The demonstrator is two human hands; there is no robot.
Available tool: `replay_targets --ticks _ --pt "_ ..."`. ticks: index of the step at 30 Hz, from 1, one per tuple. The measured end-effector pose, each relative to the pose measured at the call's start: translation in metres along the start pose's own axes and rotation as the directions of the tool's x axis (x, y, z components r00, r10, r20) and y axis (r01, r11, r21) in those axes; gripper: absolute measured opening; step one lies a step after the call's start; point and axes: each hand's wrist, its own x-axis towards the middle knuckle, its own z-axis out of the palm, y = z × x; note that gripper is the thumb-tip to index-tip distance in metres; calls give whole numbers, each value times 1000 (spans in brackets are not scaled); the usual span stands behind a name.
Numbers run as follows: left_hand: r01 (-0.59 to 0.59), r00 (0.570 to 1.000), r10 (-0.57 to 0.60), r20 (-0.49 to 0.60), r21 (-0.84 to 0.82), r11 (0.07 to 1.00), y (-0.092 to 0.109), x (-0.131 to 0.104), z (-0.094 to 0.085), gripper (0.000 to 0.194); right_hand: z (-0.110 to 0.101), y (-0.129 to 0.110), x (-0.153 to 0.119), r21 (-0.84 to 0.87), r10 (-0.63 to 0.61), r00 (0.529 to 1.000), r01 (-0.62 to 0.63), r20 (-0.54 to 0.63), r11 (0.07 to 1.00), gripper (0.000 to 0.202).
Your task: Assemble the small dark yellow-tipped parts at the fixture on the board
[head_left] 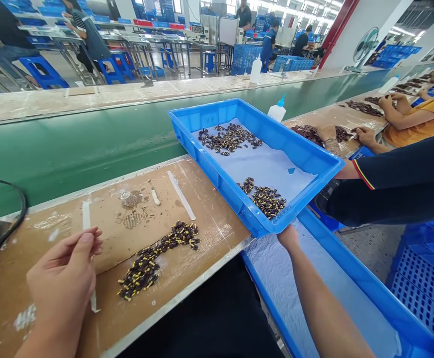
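My right hand (288, 236) grips the near corner of a blue plastic tray (217, 171) from below, with its fingers hidden under the rim. White paper (254, 156) lines the tray. On it lie two heaps of small dark pieces with yellow parts, a far heap (231, 138) and a near heap (269, 200). My left hand (65, 271) hovers over the brown bench, thumb pressed to its curled fingers; whatever it may hold is hidden. To its right, a long pile of the same small dark and yellow pieces (142, 271) lies on the bench.
A second blue tray (336, 271) lined with paper sits lower right. A co-worker's dark sleeve (399, 169) reaches to the tray's right side. Behind run a green conveyor belt (90, 144) and a white squeeze bottle (277, 110). A black cable (23, 199) hangs at left.
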Motion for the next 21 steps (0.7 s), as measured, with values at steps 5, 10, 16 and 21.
replay_targets --ticks 5,10,16,21 --pt "51 994 -33 106 -169 984 10 1 0 16 -38 -57 -84 48 -262 942 257 209 965 24" --pt "21 969 17 245 -150 989 18 -6 1 30 -41 -153 -143 467 -762 626 630 168 621 19" --pt "-285 832 358 423 -228 931 62 -57 -49 48 -2 -226 -123 374 -650 759 613 -35 696 22" --pt "-332 799 383 464 -192 924 91 -116 -129 41 4 -222 -110 280 -645 761 604 76 746 38"
